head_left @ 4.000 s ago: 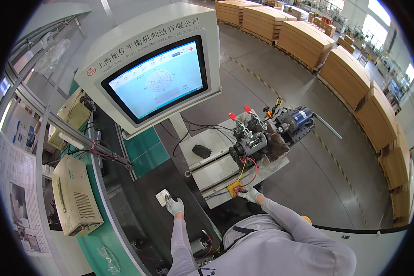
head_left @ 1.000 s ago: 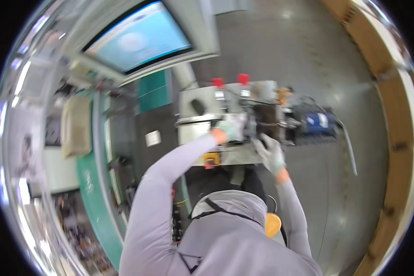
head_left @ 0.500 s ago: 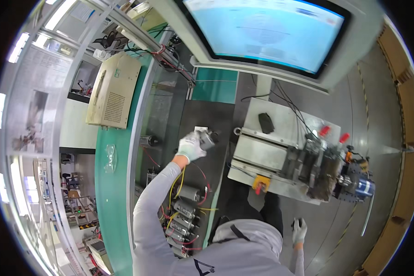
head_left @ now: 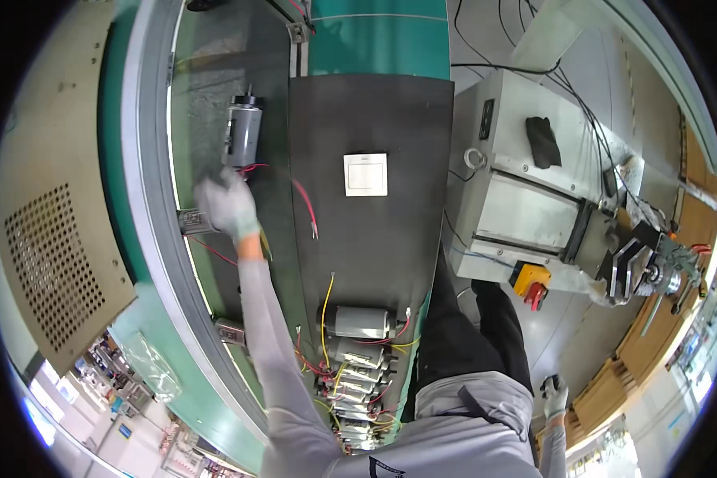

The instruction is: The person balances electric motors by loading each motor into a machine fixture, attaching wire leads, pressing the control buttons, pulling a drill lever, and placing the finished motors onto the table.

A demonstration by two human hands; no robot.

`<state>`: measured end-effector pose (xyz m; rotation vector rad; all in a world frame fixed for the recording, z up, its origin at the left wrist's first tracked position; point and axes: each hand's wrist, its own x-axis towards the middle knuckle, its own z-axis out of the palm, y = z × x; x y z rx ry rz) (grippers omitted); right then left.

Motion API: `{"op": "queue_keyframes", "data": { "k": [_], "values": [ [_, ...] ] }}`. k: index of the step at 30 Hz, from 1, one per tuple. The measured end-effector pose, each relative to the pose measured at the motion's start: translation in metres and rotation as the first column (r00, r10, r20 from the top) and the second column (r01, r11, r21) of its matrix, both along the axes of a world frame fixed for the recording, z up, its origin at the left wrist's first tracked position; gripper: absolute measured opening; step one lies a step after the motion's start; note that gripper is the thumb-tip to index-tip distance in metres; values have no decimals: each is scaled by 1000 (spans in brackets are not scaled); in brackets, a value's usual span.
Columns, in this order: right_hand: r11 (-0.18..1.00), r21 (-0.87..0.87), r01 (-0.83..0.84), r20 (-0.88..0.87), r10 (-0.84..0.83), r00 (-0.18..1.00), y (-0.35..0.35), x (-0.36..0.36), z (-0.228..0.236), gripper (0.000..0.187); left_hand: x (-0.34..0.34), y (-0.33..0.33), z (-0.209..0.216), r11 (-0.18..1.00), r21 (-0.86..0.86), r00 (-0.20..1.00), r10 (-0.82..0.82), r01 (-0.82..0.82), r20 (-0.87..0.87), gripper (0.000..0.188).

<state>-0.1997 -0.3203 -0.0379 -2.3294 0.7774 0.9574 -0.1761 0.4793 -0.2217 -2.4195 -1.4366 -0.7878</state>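
My left hand (head_left: 229, 205), in a white glove, is over the dark strip left of the black mat. Motion smears its fingers. Just beyond it lies a grey cylindrical motor (head_left: 244, 134) with red wire at its near end, close to my fingertips. Beside the hand, a second motor (head_left: 193, 221) sticks out by the metal rail, partly hidden. A white square plate (head_left: 366, 174) lies on the black mat (head_left: 374, 255). My right hand (head_left: 555, 396), also gloved, hangs low at my right side, fingers curled; dark patches show at them, and whether it holds anything is unclear.
Several grey motors (head_left: 361, 322) with red and yellow wires lie in a row near my body. To the right stands a metal machine (head_left: 530, 211) with a black cloth (head_left: 542, 142), a yellow-and-red switch (head_left: 531, 280) and trailing cables. A perforated beige case (head_left: 56, 263) stands at left.
My left hand has moved left, off the white plate. The motor it held now appears to lie on the dark strip. My view has tilted down, and the screen has left it.
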Motion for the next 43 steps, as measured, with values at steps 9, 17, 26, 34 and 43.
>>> {"op": "queue_keyframes", "data": {
  "k": [9, 17, 26, 34, 43],
  "values": [
    [940, 54, -336, -32, 338, 941, 103, 54, -2, 21, -174, 102, -83, 455, -859, 342, 789, 234, 511, 42],
    [865, 196, -462, 123, 446, 887, 136, 65, -13, 19, -159, 91, -100, 198, -875, 343, 864, 442, 369, 42],
    [24, 111, -994, 651, 753, 91, 273, 76, -98, 39, -78, -183, -73, -97, -886, 426, 897, 453, 119, 35],
    [316, 317, -894, 416, 801, 430, 393, 107, -142, 34, -64, -286, -4, -621, -740, 871, 481, 260, -97, 57],
    [274, 189, -943, 335, 885, 324, 403, 119, -147, 37, -59, -297, 36, 418, -689, 724, -651, 592, 228, 59]
  ]
}}
